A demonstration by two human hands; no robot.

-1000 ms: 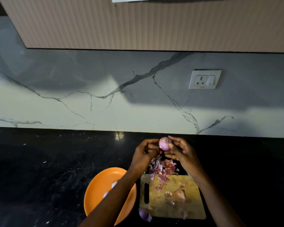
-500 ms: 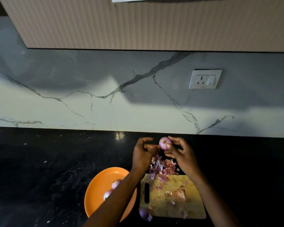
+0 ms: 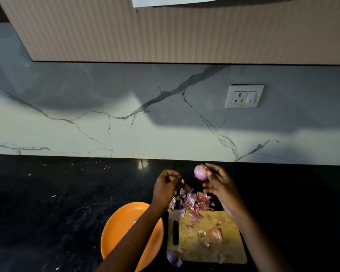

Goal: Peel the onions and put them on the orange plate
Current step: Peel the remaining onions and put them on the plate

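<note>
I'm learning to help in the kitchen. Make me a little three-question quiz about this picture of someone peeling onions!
1. True or false: the right hand holds the peeled onion above the counter.
2. What lies in a heap at the far edge of the wooden cutting board? A) onion skins B) carrots C) spoons
3. Fill in: the orange plate sits to the ____ of the cutting board.

Key:
1. True; its fingertips grip the onion, apart from the left hand.
2. A, the onion skins.
3. Left.
</note>
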